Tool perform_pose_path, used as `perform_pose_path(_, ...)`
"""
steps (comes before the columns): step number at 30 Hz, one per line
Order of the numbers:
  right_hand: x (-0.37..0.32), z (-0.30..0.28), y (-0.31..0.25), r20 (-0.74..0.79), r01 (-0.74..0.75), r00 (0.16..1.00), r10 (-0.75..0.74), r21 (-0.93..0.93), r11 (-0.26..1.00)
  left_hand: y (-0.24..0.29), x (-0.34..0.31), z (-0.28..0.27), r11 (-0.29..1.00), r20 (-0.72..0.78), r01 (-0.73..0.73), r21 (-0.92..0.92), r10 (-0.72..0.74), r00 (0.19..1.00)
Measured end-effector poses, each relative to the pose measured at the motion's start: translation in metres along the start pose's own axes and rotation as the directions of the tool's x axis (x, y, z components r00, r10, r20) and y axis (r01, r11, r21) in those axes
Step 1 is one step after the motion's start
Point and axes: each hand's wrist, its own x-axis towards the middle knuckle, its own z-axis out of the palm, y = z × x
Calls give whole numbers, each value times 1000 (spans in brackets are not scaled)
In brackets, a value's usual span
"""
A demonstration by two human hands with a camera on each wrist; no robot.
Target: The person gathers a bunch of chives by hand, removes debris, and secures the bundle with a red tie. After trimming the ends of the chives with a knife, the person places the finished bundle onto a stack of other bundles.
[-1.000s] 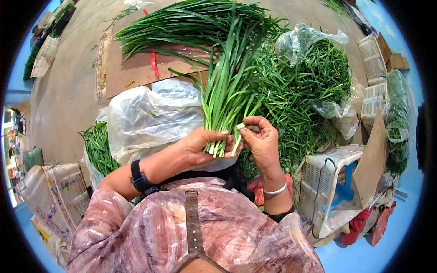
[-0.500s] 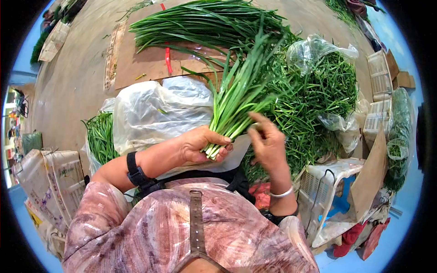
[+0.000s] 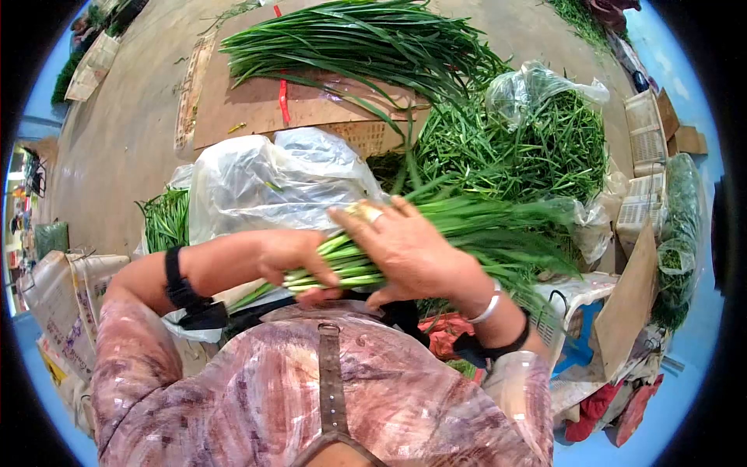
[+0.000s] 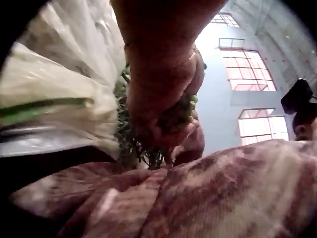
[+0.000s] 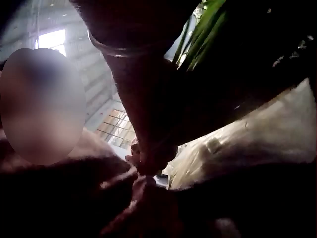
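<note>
A bundle of long green stalks (image 3: 498, 233) lies nearly sideways across the person's lap in the head view, its pale ends (image 3: 350, 274) toward the left. Around those pale ends curl the fingers of the left hand (image 3: 302, 261), which is slightly blurred. Over the top of the bundle lies the right hand (image 3: 408, 253), gripping it with the thumb below and a ring-like band on one finger. The left wrist view shows the left hand (image 4: 163, 99) from beneath, with stalk ends beside it. In the right wrist view the right hand (image 5: 153, 153) is dark.
A long pile of green leaves (image 3: 350, 39) rests on a cardboard sheet (image 3: 233, 117). Beside it is a heap of loose greens (image 3: 529, 148) with clear plastic. A white plastic bag (image 3: 264, 187) lies before the lap; a white crate (image 3: 576, 292) stands at the right.
The bundle has swung from pointing away to pointing right. My right hand has come from beside the stalks onto them, and my left hand has moved left with the pale ends.
</note>
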Motion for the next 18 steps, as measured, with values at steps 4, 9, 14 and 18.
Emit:
perform_pose_path(4, 40, 37, -9, -193, 128, 975, -107, 100, 987, -19, -49, -18, 993, -84, -15, -120, 4, 996)
perform_pose_path(9, 64, 38, -14, -258, 212, 951, -171, 139, 967, -28, -86, -12, 984, -140, -116, -136, 97, 985)
perform_pose_path(14, 85, 46, -27, -233, 235, 949, -215, 63, 970, -47, -110, -16, 965, -148, -173, -199, 145, 978)
perform_pose_path(18, 103, 55, -33, -278, 238, 937, -212, 65, 969, -52, -124, -22, 939, -157, -201, -280, 161, 974)
